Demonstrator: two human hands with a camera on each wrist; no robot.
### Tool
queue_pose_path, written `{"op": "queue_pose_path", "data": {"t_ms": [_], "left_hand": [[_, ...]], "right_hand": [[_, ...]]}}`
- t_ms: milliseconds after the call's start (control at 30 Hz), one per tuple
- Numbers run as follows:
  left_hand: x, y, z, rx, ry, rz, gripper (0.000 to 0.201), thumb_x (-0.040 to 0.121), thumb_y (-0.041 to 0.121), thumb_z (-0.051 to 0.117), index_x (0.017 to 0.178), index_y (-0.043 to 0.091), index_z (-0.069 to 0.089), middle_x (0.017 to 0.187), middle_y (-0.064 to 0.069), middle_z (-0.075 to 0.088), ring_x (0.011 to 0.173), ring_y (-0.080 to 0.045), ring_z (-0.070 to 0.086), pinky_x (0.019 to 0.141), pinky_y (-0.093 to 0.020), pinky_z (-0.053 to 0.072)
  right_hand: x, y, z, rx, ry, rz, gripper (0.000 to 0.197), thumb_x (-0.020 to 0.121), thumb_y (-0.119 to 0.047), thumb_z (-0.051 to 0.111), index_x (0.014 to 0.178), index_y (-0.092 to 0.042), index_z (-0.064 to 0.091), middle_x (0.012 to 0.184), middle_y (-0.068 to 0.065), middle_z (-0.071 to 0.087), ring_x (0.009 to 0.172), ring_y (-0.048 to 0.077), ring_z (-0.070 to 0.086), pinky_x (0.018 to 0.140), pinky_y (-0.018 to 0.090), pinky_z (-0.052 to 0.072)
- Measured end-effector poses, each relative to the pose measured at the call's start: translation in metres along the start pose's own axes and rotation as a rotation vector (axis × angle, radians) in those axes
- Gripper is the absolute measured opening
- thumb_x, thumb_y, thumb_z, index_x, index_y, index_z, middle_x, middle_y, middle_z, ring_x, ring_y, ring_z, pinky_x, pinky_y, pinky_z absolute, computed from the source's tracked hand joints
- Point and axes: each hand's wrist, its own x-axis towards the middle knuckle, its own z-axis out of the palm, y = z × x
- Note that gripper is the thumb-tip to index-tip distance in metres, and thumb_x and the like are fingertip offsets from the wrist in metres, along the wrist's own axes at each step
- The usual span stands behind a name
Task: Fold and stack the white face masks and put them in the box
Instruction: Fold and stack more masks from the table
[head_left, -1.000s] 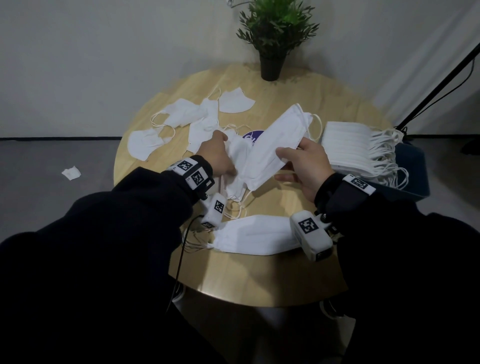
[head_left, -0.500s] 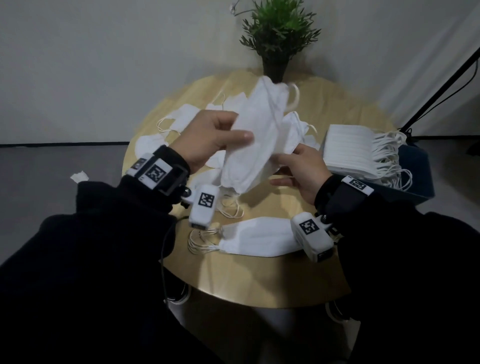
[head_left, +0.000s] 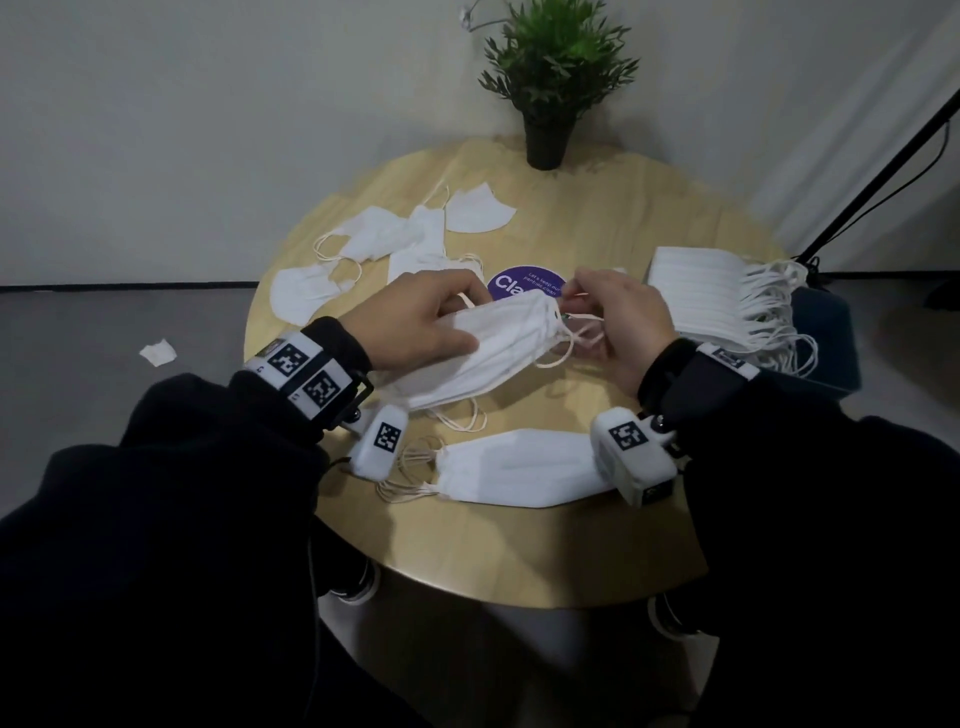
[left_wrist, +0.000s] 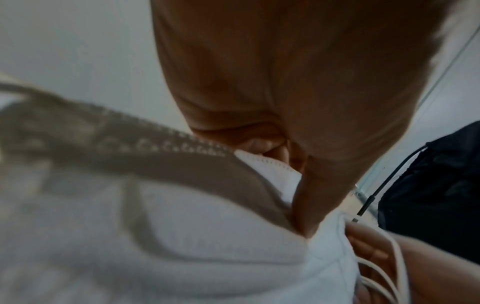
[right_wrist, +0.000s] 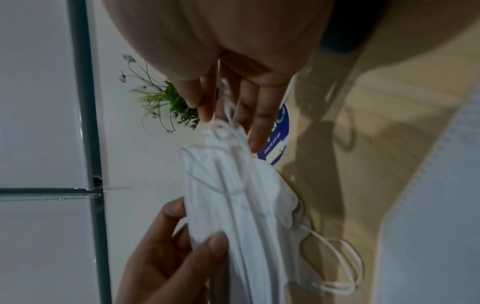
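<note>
Gripping folded mask (head_left: 488, 353) above table (head_left: 519, 561): left hand (head_left: 421, 327) clamps body, right hand (head_left: 618, 322) pinches ear loops (head_left: 566, 343). Stacked masks (head_left: 717, 301) on blue box (head_left: 826, 343), right.

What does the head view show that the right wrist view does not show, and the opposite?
Only the head view: the tall stack of folded white masks at the table's right, the loose white masks on the far left, and the flat folded mask near the front edge.
Only the right wrist view: the right hand's fingers pinching the ear loops.
Both: the left hand gripping the folded white mask, the purple round sticker, the green potted plant.
</note>
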Motion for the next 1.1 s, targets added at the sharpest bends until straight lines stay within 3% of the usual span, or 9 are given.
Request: {"op": "queue_pose_path", "data": {"t_ms": [67, 167, 267, 433, 600, 700, 800, 900, 1100], "left_hand": [[-0.005, -0.005, 0.001, -0.017, 0.013, -0.016, 0.043, 0.087, 0.019, 0.078, 0.119, 0.037, 0.056, 0.078, 0.011, 0.073, 0.068, -0.004, 0.061, 0.068, -0.021, 0.046], [-0.009, -0.010, 0.000, 0.004, 0.040, -0.021, 0.047, 0.083, 0.017, 0.083, 0.122, 0.034, 0.063, 0.071, 0.020, 0.068, 0.067, 0.003, 0.059, 0.068, -0.013, 0.041], [-0.011, -0.011, 0.000, 0.031, 0.056, -0.019, 0.040, 0.079, 0.017, 0.087, 0.114, 0.031, 0.073, 0.084, 0.011, 0.072, 0.077, -0.002, 0.064, 0.077, -0.019, 0.047], [-0.015, -0.007, 0.000, 0.066, 0.061, -0.020, 0.034, 0.078, 0.018, 0.086, 0.108, 0.029, 0.076, 0.094, 0.012, 0.074, 0.085, -0.001, 0.067, 0.076, -0.014, 0.048], [-0.018, -0.012, 0.000, 0.167, -0.052, -0.091, 0.024, 0.082, 0.017, 0.079, 0.098, 0.034, 0.077, 0.087, 0.018, 0.074, 0.080, 0.004, 0.065, 0.065, -0.008, 0.043], [-0.021, -0.016, 0.001, 0.258, -0.118, -0.136, 0.010, 0.087, 0.021, 0.073, 0.081, 0.030, 0.073, 0.075, 0.012, 0.070, 0.072, -0.009, 0.062, 0.061, -0.022, 0.041], [-0.023, -0.020, 0.003, 0.247, -0.092, -0.186, 0.017, 0.087, 0.035, 0.069, 0.079, 0.020, 0.068, 0.074, 0.000, 0.067, 0.071, -0.020, 0.060, 0.060, -0.032, 0.044], [-0.025, -0.024, -0.004, 0.183, -0.078, -0.218, 0.024, 0.081, 0.047, 0.069, 0.081, 0.023, 0.069, 0.075, 0.000, 0.068, 0.069, -0.018, 0.062, 0.062, -0.034, 0.047], [-0.032, -0.035, -0.022, -0.237, -0.057, -0.332, 0.028, 0.082, 0.027, 0.087, 0.107, 0.025, 0.076, 0.063, -0.005, 0.063, 0.051, -0.014, 0.046, 0.048, -0.021, 0.035]], "right_hand": [[0.000, -0.004, -0.002, 0.021, -0.016, 0.019, 0.030, 0.101, -0.025, 0.061, 0.075, -0.010, 0.061, 0.073, 0.013, 0.072, 0.066, 0.028, 0.069, 0.062, 0.040, 0.057], [-0.005, -0.004, 0.000, -0.069, -0.114, 0.069, 0.030, 0.100, -0.040, 0.065, 0.093, -0.012, 0.059, 0.080, 0.011, 0.067, 0.060, 0.024, 0.065, 0.058, 0.039, 0.058], [-0.010, 0.005, 0.003, -0.358, -0.224, 0.062, 0.052, 0.089, -0.058, 0.073, 0.106, -0.010, 0.069, 0.090, 0.004, 0.064, 0.062, 0.018, 0.059, 0.051, 0.029, 0.048], [-0.014, 0.018, 0.003, -0.663, -0.270, -0.031, 0.030, 0.085, -0.022, 0.084, 0.095, 0.005, 0.075, 0.074, 0.010, 0.065, 0.059, 0.018, 0.056, 0.042, 0.022, 0.042], [-0.015, 0.013, 0.002, -0.512, -0.188, -0.042, 0.013, 0.090, -0.010, 0.074, 0.088, 0.003, 0.077, 0.081, 0.013, 0.071, 0.060, 0.017, 0.063, 0.049, 0.024, 0.049], [-0.016, 0.001, 0.001, -0.212, -0.129, 0.027, 0.020, 0.091, -0.011, 0.057, 0.073, -0.006, 0.064, 0.078, 0.010, 0.074, 0.065, 0.017, 0.067, 0.060, 0.025, 0.052], [-0.018, -0.012, -0.001, 0.176, -0.153, 0.082, 0.018, 0.085, -0.014, 0.050, 0.068, -0.014, 0.044, 0.056, 0.004, 0.043, 0.043, 0.019, 0.039, 0.046, 0.025, 0.043], [-0.021, -0.015, -0.009, 0.026, -0.118, 0.017, 0.035, 0.094, -0.014, 0.053, 0.064, -0.020, 0.036, 0.060, 0.001, 0.020, 0.045, 0.015, 0.016, 0.037, 0.019, 0.031], [-0.025, -0.011, -0.040, -0.141, -0.054, -0.074, 0.046, 0.094, -0.006, 0.066, 0.058, -0.021, 0.042, 0.055, 0.000, 0.026, 0.046, 0.016, 0.022, 0.039, 0.023, 0.028]]}}
